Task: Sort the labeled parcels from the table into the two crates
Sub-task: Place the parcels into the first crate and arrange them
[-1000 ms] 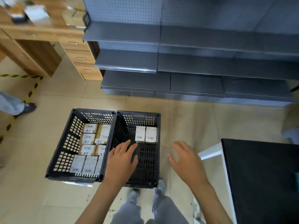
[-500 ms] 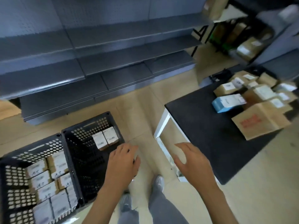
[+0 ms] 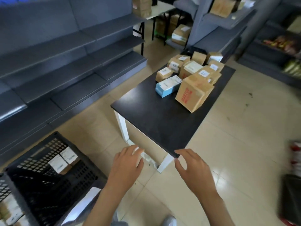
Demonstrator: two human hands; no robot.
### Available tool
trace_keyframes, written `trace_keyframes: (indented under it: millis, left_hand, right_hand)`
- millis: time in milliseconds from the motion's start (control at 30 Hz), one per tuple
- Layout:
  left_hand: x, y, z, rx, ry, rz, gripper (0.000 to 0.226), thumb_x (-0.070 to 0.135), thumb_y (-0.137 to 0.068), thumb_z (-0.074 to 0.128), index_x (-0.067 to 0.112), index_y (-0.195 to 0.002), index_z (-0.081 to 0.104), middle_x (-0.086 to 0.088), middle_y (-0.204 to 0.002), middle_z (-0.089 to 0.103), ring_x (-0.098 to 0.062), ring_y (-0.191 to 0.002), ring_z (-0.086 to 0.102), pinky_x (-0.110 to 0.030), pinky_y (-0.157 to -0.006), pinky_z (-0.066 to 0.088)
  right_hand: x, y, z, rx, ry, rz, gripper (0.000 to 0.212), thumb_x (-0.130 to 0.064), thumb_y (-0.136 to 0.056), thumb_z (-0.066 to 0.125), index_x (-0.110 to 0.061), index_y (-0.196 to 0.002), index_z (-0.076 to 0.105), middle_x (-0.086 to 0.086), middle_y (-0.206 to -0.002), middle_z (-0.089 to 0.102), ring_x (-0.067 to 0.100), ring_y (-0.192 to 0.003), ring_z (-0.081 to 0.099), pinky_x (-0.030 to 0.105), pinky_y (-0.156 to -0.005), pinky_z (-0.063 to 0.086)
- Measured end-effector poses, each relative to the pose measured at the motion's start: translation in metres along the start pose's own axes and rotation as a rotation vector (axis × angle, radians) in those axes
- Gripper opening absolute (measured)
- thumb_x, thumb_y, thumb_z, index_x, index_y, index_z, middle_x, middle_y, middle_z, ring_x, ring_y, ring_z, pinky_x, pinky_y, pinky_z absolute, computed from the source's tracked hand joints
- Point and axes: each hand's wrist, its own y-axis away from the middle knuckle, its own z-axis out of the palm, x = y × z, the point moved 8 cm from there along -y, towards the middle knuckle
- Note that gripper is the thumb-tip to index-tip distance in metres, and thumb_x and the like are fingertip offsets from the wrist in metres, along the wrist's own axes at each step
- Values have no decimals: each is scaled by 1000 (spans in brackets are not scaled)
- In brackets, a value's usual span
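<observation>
The person has turned away from the crate [image 3: 48, 173], which now sits low on the left with two parcels inside. The left hand [image 3: 128, 167] and right hand [image 3: 193, 168] hang loose and hold nothing. More parcels [image 3: 193, 82] wait ahead on the tabletop [image 3: 162, 121], so another pick comes next.

Your parcels [image 3: 190, 75] sit clustered at the far end of the black worktop [image 3: 162, 121]: mostly brown cardboard boxes with white labels, packed against one another. Nearest you stands a large brown box [image 3: 193, 93] with red print, tilted on the heap. Just beside it, to its left, lies a light-blue and white carton [image 3: 167, 85]. On the floor at lower left, your black perforated crate [image 3: 53, 181] holds two white-labeled parcels [image 3: 63, 159] side by side at its far wall. A second crate [image 3: 4, 190] shows at the left edge with more labeled parcels inside.
</observation>
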Motion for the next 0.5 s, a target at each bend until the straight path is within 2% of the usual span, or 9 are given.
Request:
trace_keyframes:
  millis: [67, 167, 233, 500]
  left_hand:
    - [33, -7, 16, -28, -16, 40, 45, 37, -95, 39, 26, -130, 67, 3, -136, 64, -22, -124, 61, -43, -93, 54]
    - [96, -22, 35, -50, -24, 96, 37, 33, -101, 52, 30, -136, 62, 7, -142, 60, -17, -131, 56, -38, -101, 49]
    - [130, -31, 44, -67, -27, 121, 38, 36, -104, 52, 32, -140, 60, 9, -146, 57, -14, -134, 53, -35, -105, 46]
    - [219, -93, 66, -46, -48, 188, 35, 29, -92, 73, 26, -126, 71, 5, -130, 67, -17, -120, 63, -39, -87, 57]
  right_hand:
    - [31, 6, -14, 22, 15, 5, 25, -36, -92, 69, -32, -117, 67, -17, -114, 67, 9, -94, 68, 26, -77, 56]
    - [93, 13, -38, 49, 28, 46, 26, -35, -91, 71, -30, -117, 69, -14, -115, 68, 13, -93, 70, 29, -75, 57]
    - [130, 15, -54, 48, 26, 95, 28, -37, -92, 68, -30, -119, 69, -13, -117, 68, 14, -94, 69, 31, -76, 58]
    - [232, -12, -96, 69, 12, 228, 30, -43, -95, 63, -33, -123, 67, -18, -117, 66, 12, -95, 69, 30, -76, 54]
